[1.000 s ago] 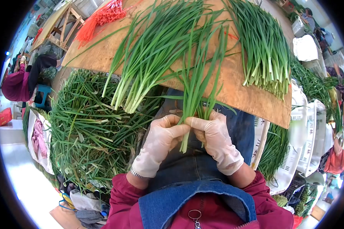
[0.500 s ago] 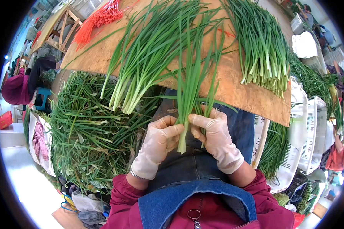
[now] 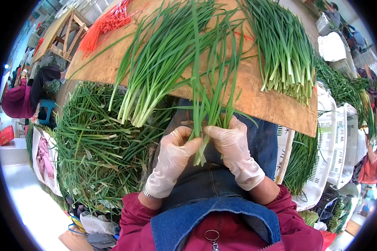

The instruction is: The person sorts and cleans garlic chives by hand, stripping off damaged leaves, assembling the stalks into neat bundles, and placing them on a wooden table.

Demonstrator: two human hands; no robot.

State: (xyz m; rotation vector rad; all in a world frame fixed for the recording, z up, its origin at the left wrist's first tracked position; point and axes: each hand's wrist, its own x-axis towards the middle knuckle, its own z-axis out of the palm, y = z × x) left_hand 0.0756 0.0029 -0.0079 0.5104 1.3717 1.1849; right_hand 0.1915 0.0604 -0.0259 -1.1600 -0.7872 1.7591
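Note:
Both hands wear whitish translucent gloves and meet over the lap, just below the board's front edge. My left hand [image 3: 174, 154] pinches some green stalks between thumb and fingers. Close beside it, my right hand [image 3: 234, 146] is closed on the other stalks of the same small bunch [image 3: 213, 100]. The pale stalk ends stick out below the fingers, and the leaves reach up over the wooden board [image 3: 251, 96]. Left of this bunch a loose pile of green stalks [image 3: 163, 62] lies on the board, its pale ends over the edge. A thicker pile [image 3: 287, 54] lies on the right.
Red ties [image 3: 109, 23] lie on the board's upper left. A large heap of loose leaves [image 3: 104, 146] is beside my left leg. White crates [image 3: 322, 159] and more greens stand at the right. A person in purple [image 3: 19, 98] is at the far left.
The stalks between my hands have spread into crossing strands, and some leaves now lean left. My left thumb and fingers have shifted slightly on the stalks. The hands remain close together.

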